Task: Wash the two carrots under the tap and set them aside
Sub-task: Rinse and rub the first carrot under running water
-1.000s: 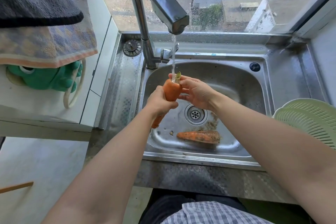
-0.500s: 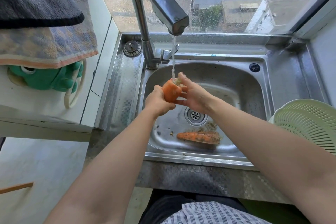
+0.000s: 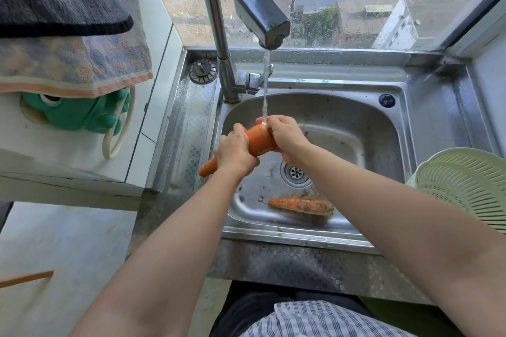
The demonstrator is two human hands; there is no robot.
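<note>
I hold a clean orange carrot (image 3: 258, 141) over the steel sink (image 3: 383, 123), under the running tap (image 3: 260, 16). My left hand (image 3: 235, 152) grips its lower half, and the thin tip pokes out below my fist at the sink's left rim. My right hand (image 3: 286, 135) wraps the thick top end, where the water stream lands. A second carrot (image 3: 301, 205), still soiled with dark dirt, lies flat on the sink floor near the front wall, just below the drain (image 3: 295, 172).
A pale green colander (image 3: 465, 189) stands on the counter at the right. A sink plug (image 3: 203, 71) rests at the back left corner. Towels (image 3: 68, 35) and a green frog-shaped holder (image 3: 76, 115) hang on the left wall. A window runs behind the sink.
The carrot has tilted from nearly upright to slanting, with its tip swung out to the left. My right hand has closed over its top end under the stream.
</note>
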